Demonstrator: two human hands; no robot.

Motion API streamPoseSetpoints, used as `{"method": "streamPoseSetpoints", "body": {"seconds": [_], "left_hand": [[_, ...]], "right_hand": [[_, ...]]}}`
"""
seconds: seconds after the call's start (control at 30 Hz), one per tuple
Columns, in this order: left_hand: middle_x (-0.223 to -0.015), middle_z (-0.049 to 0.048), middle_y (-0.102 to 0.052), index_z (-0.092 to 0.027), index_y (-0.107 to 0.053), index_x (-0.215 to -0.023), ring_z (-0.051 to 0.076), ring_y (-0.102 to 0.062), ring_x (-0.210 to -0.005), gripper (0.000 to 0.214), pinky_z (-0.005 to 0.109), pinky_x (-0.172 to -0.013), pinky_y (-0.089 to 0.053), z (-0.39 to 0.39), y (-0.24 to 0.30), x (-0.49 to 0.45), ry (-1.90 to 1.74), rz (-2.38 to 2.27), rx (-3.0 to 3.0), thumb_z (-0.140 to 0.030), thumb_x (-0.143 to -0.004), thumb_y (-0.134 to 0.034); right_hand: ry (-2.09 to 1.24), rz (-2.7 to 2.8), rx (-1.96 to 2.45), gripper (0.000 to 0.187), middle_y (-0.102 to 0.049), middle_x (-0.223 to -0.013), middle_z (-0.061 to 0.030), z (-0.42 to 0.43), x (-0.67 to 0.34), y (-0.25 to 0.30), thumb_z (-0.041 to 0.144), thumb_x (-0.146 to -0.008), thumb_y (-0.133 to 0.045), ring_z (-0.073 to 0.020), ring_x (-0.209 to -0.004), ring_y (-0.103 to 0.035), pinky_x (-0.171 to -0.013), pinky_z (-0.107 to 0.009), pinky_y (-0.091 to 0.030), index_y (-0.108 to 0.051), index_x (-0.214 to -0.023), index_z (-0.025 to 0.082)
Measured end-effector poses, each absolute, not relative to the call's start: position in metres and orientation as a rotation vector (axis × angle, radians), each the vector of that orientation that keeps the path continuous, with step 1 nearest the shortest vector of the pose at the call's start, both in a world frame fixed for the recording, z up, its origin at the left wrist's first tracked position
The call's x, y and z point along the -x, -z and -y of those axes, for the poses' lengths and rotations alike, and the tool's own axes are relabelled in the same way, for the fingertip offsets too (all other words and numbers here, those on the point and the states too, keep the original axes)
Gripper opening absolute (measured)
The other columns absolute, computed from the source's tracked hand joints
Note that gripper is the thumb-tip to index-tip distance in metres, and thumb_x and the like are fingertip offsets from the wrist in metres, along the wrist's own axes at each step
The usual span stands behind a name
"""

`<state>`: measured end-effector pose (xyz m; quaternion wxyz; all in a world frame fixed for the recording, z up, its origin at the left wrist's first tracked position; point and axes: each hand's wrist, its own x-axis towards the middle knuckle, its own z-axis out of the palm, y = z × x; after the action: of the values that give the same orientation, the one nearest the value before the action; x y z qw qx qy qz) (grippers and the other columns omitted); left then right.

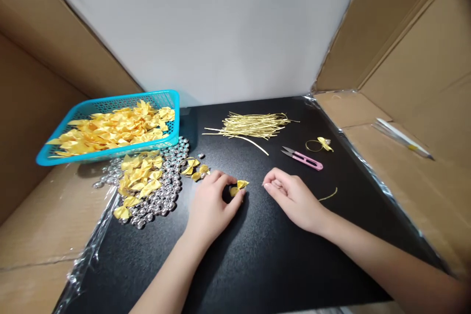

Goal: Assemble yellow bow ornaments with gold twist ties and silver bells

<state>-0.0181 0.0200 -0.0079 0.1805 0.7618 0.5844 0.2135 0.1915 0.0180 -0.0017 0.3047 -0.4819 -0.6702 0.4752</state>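
Observation:
My left hand (213,201) is closed, thumb and index finger pinching a small yellow ribbon bow (242,184) just above the black table. Curled in with its fingertips together, my right hand (292,198) is to the right of the bow and apart from it. Whatever it may hold is hidden. Behind its wrist lies a short gold cord (328,195). A few loose yellow bows (191,163) rest beyond my left hand. Pink thread snips (303,158) lie beyond my right hand, and a gold loop with a yellow bow (324,143) is farther right.
A blue basket (110,151) heaped with yellow bows stands at the back left. Silver beads (162,203) and a pile of bows (142,174) spread before it. Gold cords (253,125) lie at the back. Cardboard walls (412,54) flank the table (257,265); a white-handled tool (403,138) lies right.

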Motion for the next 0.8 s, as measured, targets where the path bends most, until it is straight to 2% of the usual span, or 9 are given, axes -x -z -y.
{"method": "streamPoseSetpoints", "body": {"seconds": [0.17,0.3,0.43,0.6,0.67,0.73,0.8], "left_hand": [[-0.087,0.0052,-0.066,-0.019,-0.064,-0.082,0.022,-0.06,-0.086,0.011,0.037,-0.08,-0.044,-0.018,0.007,0.009,-0.741,-1.514,-1.959,-0.026,-0.087,-0.059],[-0.073,0.0016,-0.066,-0.018,-0.062,-0.08,0.016,-0.057,-0.066,0.017,0.029,-0.064,-0.044,-0.011,0.004,0.002,-0.841,-1.363,-1.431,-0.034,-0.086,-0.063],[-0.069,-0.0032,-0.062,-0.02,-0.057,-0.101,0.012,-0.054,-0.063,0.024,0.024,-0.062,-0.043,-0.001,0.005,-0.007,-0.926,-1.197,-1.135,-0.031,-0.083,-0.069],[-0.078,-0.0033,-0.059,-0.027,-0.051,-0.126,0.011,-0.054,-0.068,0.037,0.024,-0.064,-0.044,0.006,0.009,-0.009,-0.894,-1.097,-1.227,-0.029,-0.09,-0.061],[-0.082,-0.001,-0.061,-0.026,-0.058,-0.12,0.012,-0.055,-0.07,0.029,0.024,-0.064,-0.044,0.007,0.01,-0.007,-0.854,-1.114,-1.322,-0.031,-0.092,-0.059],[-0.082,0.0014,-0.065,-0.022,-0.065,-0.107,0.013,-0.057,-0.07,0.019,0.025,-0.064,-0.044,0.007,0.01,-0.007,-0.819,-1.148,-1.407,-0.032,-0.091,-0.059],[-0.081,0.0027,-0.067,-0.02,-0.066,-0.098,0.015,-0.059,-0.07,0.016,0.026,-0.064,-0.045,0.007,0.01,-0.007,-0.805,-1.159,-1.438,-0.033,-0.091,-0.059]], "right_hand": [[-1.329,1.585,1.237,0.019,-0.035,-0.058,0.0076,-0.01,-0.194,0.011,0.032,-0.097,-0.043,-0.0104,-0.052,-0.032,-0.051,-0.025,-0.026,-0.048,-0.082,0.02],[-1.414,1.435,1.139,0.023,-0.037,-0.062,0.006,-0.005,-0.196,0.012,0.038,-0.097,-0.045,-0.0116,-0.056,-0.034,-0.052,-0.026,-0.028,-0.048,-0.082,0.022],[-1.378,1.418,1.039,0.024,-0.041,-0.063,0.0051,-0.001,-0.197,0.009,0.039,-0.096,-0.049,-0.011,-0.055,-0.035,-0.054,-0.027,-0.031,-0.051,-0.081,0.021],[-1.454,1.375,0.959,0.02,-0.039,-0.057,0.0073,0.001,-0.195,0.009,0.038,-0.096,-0.051,-0.0104,-0.051,-0.035,-0.056,-0.027,-0.035,-0.052,-0.083,0.022],[-1.436,1.356,1.021,0.021,-0.042,-0.06,0.006,0.0,-0.192,0.011,0.038,-0.095,-0.052,-0.011,-0.054,-0.038,-0.055,-0.026,-0.035,-0.052,-0.083,0.022],[-1.376,1.301,1.103,0.022,-0.042,-0.063,0.0053,-0.001,-0.189,0.014,0.04,-0.096,-0.05,-0.0117,-0.057,-0.041,-0.058,-0.026,-0.039,-0.051,-0.084,0.022],[-1.344,1.259,1.16,0.024,-0.04,-0.062,0.0056,-0.002,-0.188,0.018,0.042,-0.097,-0.045,-0.0122,-0.059,-0.043,-0.062,-0.027,-0.041,-0.048,-0.083,0.022]]}}
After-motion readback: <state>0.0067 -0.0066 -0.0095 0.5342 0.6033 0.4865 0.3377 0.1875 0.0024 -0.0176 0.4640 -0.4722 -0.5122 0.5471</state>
